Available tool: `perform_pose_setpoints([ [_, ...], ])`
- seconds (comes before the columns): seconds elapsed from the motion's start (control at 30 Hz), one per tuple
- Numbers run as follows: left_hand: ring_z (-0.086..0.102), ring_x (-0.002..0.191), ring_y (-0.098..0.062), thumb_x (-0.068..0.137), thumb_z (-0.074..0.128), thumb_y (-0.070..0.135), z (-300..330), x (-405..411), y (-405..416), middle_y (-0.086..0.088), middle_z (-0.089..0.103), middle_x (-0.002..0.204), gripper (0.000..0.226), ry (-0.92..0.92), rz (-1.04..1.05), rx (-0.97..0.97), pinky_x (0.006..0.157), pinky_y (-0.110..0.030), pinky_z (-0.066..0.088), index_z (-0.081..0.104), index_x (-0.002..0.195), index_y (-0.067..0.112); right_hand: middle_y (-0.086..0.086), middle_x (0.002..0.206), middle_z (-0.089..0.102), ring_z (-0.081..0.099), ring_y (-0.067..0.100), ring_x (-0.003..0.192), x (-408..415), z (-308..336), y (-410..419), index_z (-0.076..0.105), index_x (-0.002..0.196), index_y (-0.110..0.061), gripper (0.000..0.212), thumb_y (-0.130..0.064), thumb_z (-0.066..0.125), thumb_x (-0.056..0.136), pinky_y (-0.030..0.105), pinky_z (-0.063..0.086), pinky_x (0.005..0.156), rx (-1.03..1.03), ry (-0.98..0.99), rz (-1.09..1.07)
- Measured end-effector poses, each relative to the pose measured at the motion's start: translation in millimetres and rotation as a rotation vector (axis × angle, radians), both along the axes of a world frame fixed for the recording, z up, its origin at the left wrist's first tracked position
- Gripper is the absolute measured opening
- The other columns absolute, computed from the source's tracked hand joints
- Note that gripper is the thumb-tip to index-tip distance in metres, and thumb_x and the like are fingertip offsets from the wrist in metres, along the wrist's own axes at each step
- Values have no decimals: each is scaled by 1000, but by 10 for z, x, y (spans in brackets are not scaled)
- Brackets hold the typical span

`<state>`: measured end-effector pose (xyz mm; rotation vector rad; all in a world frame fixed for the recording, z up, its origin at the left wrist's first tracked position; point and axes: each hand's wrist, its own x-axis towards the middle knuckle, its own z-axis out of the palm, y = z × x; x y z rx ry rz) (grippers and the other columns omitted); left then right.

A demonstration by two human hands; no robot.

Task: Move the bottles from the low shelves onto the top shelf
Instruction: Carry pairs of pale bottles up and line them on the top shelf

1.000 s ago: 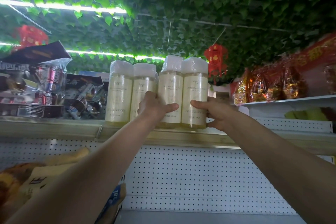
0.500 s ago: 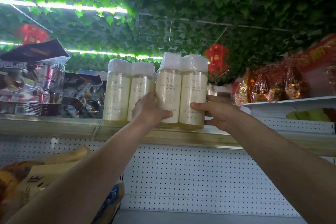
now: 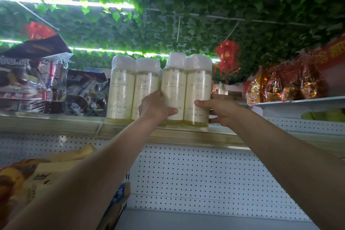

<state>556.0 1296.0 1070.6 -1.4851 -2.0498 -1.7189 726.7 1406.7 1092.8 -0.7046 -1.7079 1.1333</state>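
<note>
Because your left hand and right hand each grip one bottle of the shrink-wrapped pair, it stands steady on the top shelf.

Left hand fingers hidden behind bottle pack; small label print unreadable.

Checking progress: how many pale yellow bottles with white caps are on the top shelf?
4, in a row: far-left bottle, second, third gripped by left hand, fourth by right hand. More may hide behind.
</note>
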Motion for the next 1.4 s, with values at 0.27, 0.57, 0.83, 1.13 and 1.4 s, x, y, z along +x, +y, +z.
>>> perform_pose_setpoints([
  [0.27, 59, 117, -23, 82, 81, 37, 41, 56, 18, 0, 63, 128, 59, 105, 123, -72, 88, -29, 46, 54, 131, 17, 7, 112, 75, 70, 25, 102, -20, 23, 53, 67, 119, -16, 40, -10, 83, 82, 40, 57, 66, -6, -20, 29],
  [0.57, 61, 97, -23, 80, 82, 39, -73, 130, 142, -6, 67, 113, 54, 163, 202, -125, 74, -30, 45, 55, 121, 15, 5, 104, 73, 69, 22, 95, -37, -89, 75, 66, 116, -14, 36, -8, 81, 84, 38, 56, 68, 11, -15, 26],
  [0.83, 63, 100, -26, 85, 78, 37, -164, 206, 160, -8, 67, 111, 55, 258, 305, -77, 69, -30, 42, 54, 127, 12, 1, 103, 74, 69, 20, 97, -35, -118, 121, 66, 107, -19, 28, -8, 81, 85, 37, 56, 73, 47, -1, 55],
  [1.13, 64, 107, -27, 85, 77, 36, -135, 181, 226, -11, 67, 114, 56, 318, 329, -111, 78, -30, 49, 52, 127, 7, 2, 98, 75, 70, 21, 94, -118, -100, 216, 68, 100, -19, 23, -8, 81, 84, 38, 57, 72, 44, -11, 33],
  [1.4, 67, 102, -30, 86, 77, 28, -172, 140, 352, -13, 67, 112, 57, 373, 353, -66, 80, -38, 57, 48, 128, 4, 2, 100, 74, 70, 20, 93, -211, -89, 306, 67, 103, -19, 23, -8, 80, 86, 39, 56, 72, 32, -37, 36],
])
